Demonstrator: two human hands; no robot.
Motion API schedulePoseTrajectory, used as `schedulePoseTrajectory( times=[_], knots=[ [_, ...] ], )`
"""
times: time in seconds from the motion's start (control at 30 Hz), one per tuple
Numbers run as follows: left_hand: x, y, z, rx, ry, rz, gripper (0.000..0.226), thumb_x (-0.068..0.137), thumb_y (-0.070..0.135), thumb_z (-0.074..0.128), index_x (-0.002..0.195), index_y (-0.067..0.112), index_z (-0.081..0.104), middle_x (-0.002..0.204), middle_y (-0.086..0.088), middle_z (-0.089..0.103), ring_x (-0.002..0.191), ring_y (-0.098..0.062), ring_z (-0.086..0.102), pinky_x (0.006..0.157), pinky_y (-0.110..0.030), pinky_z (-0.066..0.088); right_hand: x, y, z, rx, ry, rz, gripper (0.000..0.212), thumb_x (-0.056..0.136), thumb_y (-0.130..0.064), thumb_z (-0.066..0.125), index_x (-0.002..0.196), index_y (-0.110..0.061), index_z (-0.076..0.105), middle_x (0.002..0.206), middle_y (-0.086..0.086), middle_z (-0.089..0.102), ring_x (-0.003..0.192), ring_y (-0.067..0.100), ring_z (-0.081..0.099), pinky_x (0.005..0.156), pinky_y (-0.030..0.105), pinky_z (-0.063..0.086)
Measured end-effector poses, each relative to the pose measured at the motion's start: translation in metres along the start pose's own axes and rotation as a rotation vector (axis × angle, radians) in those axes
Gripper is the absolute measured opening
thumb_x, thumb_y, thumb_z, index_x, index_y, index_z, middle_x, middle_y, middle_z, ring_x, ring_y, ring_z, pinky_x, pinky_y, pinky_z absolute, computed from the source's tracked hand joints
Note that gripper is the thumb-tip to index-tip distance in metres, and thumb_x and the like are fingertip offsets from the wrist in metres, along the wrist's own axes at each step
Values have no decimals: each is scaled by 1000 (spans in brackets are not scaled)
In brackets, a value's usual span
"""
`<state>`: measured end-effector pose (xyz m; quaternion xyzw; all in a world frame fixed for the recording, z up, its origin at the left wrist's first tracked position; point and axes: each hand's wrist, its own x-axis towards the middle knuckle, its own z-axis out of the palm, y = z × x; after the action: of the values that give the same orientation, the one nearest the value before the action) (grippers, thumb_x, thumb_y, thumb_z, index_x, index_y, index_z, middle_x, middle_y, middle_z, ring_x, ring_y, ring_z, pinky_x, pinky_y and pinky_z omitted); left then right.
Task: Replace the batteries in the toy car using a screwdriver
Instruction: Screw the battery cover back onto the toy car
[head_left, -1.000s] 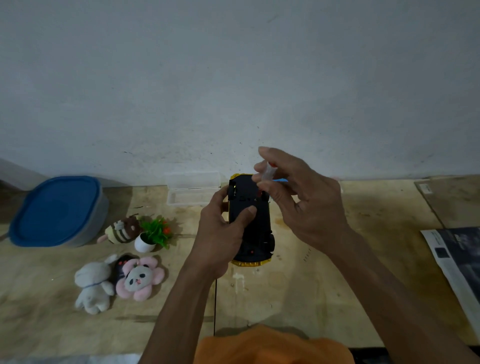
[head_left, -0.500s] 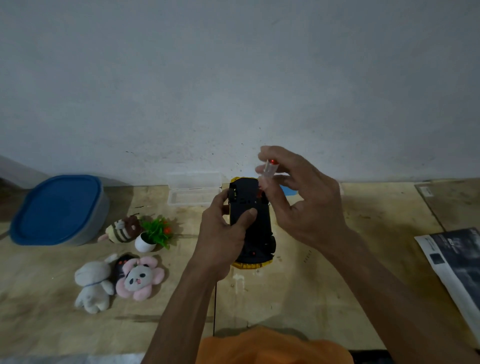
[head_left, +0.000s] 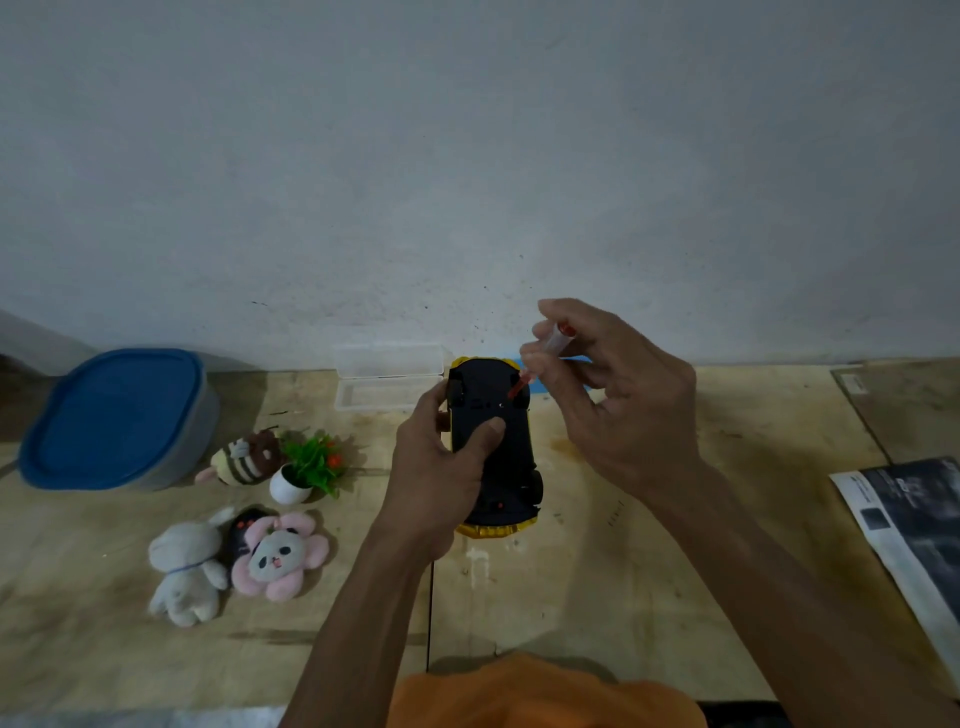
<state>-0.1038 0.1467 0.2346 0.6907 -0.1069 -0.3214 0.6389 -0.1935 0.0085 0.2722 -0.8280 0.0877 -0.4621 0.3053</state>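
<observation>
A yellow toy car (head_left: 498, 452) is turned upside down, its black underside facing me. My left hand (head_left: 441, 467) grips it from the left, thumb pressed on the underside. My right hand (head_left: 618, 410) pinches a small screwdriver (head_left: 550, 345) with a clear handle and red shaft. Its tip slants down onto the far right part of the underside. No batteries are visible.
A clear plastic case (head_left: 389, 382) lies open behind the car by the wall. A blue-lidded container (head_left: 114, 415), a small potted plant (head_left: 306, 467) and several plush toys (head_left: 275, 556) sit to the left. A printed sheet (head_left: 914, 525) lies at the right edge.
My right hand has raised the screwdriver more upright and set its tip on the car's underside. The left hand keeps the same hold on the car.
</observation>
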Motion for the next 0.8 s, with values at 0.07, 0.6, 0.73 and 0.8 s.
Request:
schedulePoseTrajectory(
  times=[0.07,0.6,0.73,0.8],
  knots=[
    [1,-2,0,22,0,7,60,91,17,73,144,28,47,119,-1,61,100,-27,70,69,-37,64,1,1,1,-71,21,-49,32,85,-2,78,115,4,68,95,14,74,85,13,71,79,15,58],
    [3,-5,0,63,0,23,62,91,20,73,146,28,46,118,0,63,97,-22,71,66,-32,63,0,-2,8,39,-14,32,33,95,-5,66,127,2,62,111,10,72,99,12,73,75,29,63],
    [4,-5,-3,66,16,19,63,91,19,73,147,27,45,115,4,63,97,-21,70,63,-28,62,1,1,9,27,48,59,36,87,-4,77,121,2,66,103,10,75,90,12,74,76,28,62],
    [3,-6,-3,75,11,25,62,91,19,73,147,26,45,113,7,62,96,-17,70,59,-23,60,2,2,11,-62,80,4,41,80,-8,84,117,3,69,97,12,75,82,12,71,78,21,61]
  ],
)
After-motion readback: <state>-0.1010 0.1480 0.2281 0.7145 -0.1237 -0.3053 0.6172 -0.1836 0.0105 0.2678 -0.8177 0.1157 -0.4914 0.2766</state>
